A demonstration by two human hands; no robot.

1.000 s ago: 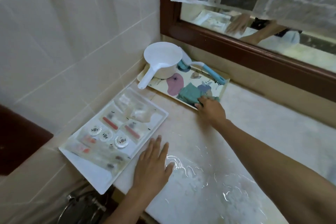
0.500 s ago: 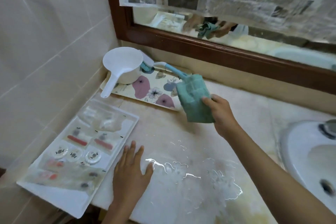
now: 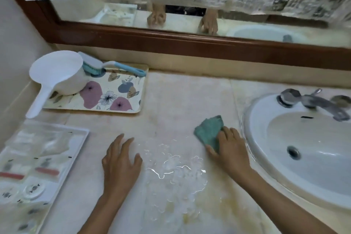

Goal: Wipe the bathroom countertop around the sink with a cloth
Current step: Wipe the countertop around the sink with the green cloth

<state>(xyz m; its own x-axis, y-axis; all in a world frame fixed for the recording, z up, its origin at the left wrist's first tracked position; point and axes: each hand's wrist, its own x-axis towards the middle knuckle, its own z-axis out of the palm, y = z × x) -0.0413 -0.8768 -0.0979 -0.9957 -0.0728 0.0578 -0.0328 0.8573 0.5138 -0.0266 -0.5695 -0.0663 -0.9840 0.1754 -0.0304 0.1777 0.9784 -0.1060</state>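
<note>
Pressing down on the green cloth (image 3: 208, 129) is the right hand (image 3: 230, 151), its fingers (image 3: 227, 134) bent over the near edge and the thumb holding the side. The cloth lies on the table (image 3: 180, 104), just beside the sink (image 3: 252, 138) rim. It looks soft, light and floppy, so a flat palm on its middle should push it best. The left hand (image 3: 119, 163) rests flat, fingers spread, holding nothing. A puddle (image 3: 171, 171) sits between both hands, so the table may be slippery.
</note>
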